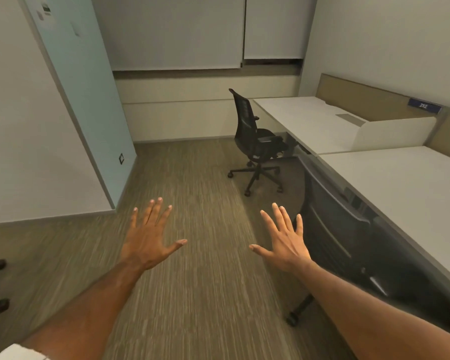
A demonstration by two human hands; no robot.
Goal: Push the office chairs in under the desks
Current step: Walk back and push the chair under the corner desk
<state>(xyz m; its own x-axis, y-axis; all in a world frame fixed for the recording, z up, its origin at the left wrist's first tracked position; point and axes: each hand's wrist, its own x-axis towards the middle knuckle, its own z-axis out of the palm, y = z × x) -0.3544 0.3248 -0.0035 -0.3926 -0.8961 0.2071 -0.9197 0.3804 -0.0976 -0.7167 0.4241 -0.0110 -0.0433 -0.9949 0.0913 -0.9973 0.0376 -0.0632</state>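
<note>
Far chair: black mesh-backed office chair on castors, standing out from the far white desk, seat towards it
Bearing: ahead and right of both hands, well apart
Nearer hand: right hand, fingers spread, holding nothing
Left hand: splayed, empty
Near chair: dark mesh chair tucked at the near white desk
Floor: striped brown carpet, castors should roll

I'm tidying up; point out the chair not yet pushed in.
The far chair: it stands out on the carpet, apart from its desk. The near chair is already tucked against its desk.
</note>
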